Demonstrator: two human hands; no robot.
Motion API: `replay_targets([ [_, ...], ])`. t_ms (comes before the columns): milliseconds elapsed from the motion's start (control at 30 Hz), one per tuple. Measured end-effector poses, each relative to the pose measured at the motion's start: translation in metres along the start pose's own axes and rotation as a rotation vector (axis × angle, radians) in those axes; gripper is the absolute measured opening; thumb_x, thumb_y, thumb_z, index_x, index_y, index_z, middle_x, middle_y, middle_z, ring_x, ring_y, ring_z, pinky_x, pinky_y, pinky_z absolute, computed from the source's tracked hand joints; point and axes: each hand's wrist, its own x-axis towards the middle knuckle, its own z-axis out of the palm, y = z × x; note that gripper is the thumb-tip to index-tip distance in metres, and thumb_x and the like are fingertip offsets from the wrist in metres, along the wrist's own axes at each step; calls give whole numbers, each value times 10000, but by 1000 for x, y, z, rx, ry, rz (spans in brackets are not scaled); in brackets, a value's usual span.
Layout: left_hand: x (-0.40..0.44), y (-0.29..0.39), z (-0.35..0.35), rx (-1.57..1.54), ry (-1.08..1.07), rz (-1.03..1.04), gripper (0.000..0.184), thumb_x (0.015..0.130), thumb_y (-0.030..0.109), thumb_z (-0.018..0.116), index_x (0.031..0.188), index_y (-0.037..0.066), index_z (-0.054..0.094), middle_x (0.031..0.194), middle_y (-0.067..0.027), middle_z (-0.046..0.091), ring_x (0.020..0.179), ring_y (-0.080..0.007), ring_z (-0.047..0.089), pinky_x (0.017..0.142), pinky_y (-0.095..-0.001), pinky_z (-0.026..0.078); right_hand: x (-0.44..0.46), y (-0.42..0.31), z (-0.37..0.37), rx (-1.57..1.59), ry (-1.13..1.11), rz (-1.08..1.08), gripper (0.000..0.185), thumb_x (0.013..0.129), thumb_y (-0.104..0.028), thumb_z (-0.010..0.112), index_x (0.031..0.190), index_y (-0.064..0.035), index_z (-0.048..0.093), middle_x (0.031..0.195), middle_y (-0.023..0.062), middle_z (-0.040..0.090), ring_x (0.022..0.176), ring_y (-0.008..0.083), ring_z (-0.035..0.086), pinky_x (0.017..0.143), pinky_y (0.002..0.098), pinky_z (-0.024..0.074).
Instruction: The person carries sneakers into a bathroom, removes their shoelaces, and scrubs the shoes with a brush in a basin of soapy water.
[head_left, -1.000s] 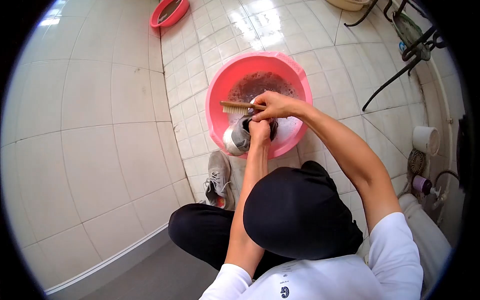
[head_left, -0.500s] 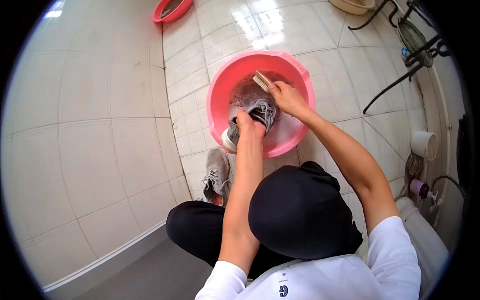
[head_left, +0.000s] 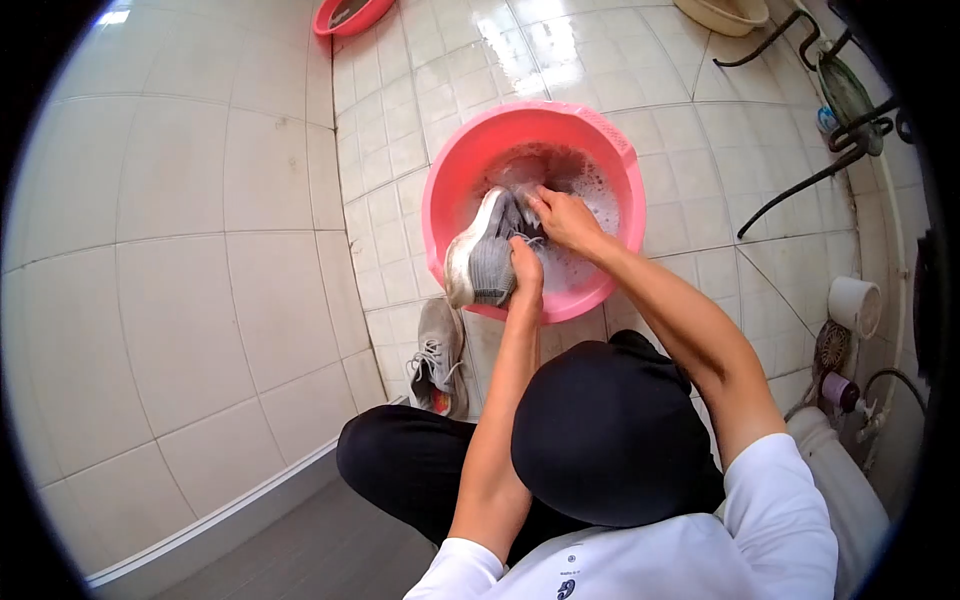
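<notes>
My left hand [head_left: 526, 272] is closed on a grey sneaker [head_left: 486, 262] with a white sole, gripping it near its opening. The shoe is tilted on its side above the pink basin [head_left: 433, 215], its sole edge facing left. My right hand [head_left: 568, 220] is closed around a scrub brush [head_left: 524, 194], which is blurred and partly hidden against the shoe's far part. Sudsy, dark water [head_left: 580, 178] fills the basin's bottom. Beside the basin, on the floor, stands a second grey sneaker [head_left: 438, 350] with loose laces.
A smaller red basin [head_left: 352, 14] and a beige basin [head_left: 728, 14] lie at the far side. Right of me are a black metal stand [head_left: 800, 195], a white container [head_left: 853, 303] and a purple bottle [head_left: 838, 390] along the wall. A tiled wall [head_left: 180, 250] rises at left.
The sneaker has been turned over and lifted, showing its side and sole edge. My right hand has brought the brush down from the basin's far side onto the shoe.
</notes>
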Motion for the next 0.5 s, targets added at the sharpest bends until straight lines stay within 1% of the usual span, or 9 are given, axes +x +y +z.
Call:
replay_targets([
  [33, 3, -3, 0, -9, 9, 1, 573, 982, 406, 423, 1082, -103, 666, 1052, -156, 679, 985, -274, 616, 936, -374, 457, -9, -2, -1, 110, 45, -76, 440, 1042, -406, 445, 1346, -137, 614, 1158, 269, 676, 1058, 479, 637, 918, 517, 509],
  [133, 5, -5, -1, -30, 28, -2, 561, 979, 398, 427, 1085, -100, 663, 1050, -154, 677, 980, -271, 617, 929, -374, 459, -40, -39, -27, 322, -153, -234, 438, 1040, -384, 485, 1358, -114, 619, 1151, 254, 684, 1064, 446, 657, 922, 464, 526],
  [233, 2, -4, 1, -47, -18, -23, 549, 977, 389, 431, 1089, -98, 659, 1048, -152, 676, 976, -269, 618, 923, -374, 461, -52, -69, -45, 146, -252, -319, 450, 1051, -418, 455, 1359, -134, 620, 1134, 237, 695, 1039, 442, 668, 889, 461, 543],
  [333, 3, -6, -3, -60, -54, -41, 537, 974, 380, 434, 1092, -95, 656, 1045, -149, 675, 971, -266, 620, 917, -374, 464, -29, -56, -39, -40, -146, -236, 458, 1053, -450, 432, 1357, -169, 626, 1098, 222, 710, 996, 449, 674, 865, 477, 549],
  [367, 3, -4, -4, -69, -63, -41, 533, 973, 377, 436, 1094, -94, 655, 1045, -148, 674, 969, -265, 620, 914, -374, 465, -21, -54, -38, 70, 33, -329, 465, 1048, -493, 419, 1351, -214, 634, 1058, 234, 710, 975, 452, 674, 852, 485, 549],
  [400, 3, -1, -4, -79, -81, -43, 530, 973, 374, 437, 1095, -93, 654, 1044, -148, 674, 968, -264, 620, 912, -374, 466, -16, -52, -36, 49, 3, -300, 460, 1045, -496, 426, 1350, -223, 636, 1053, 235, 710, 974, 451, 674, 851, 484, 549],
  [467, 6, 1, -7, -88, -86, -49, 522, 971, 368, 439, 1097, -92, 652, 1042, -146, 673, 965, -263, 621, 908, -373, 467, -23, -73, -36, 7, -99, -230, 451, 1038, -500, 439, 1348, -240, 639, 1043, 237, 711, 972, 447, 676, 851, 481, 550],
  [500, 9, 0, -6, -89, -77, -56, 518, 970, 365, 441, 1099, -91, 651, 1041, -145, 673, 963, -262, 621, 906, -373, 468, -14, -52, -8, 1, -128, -309, 450, 1033, -504, 453, 1365, -256, 628, 1021, 232, 718, 971, 438, 682, 857, 475, 550],
])
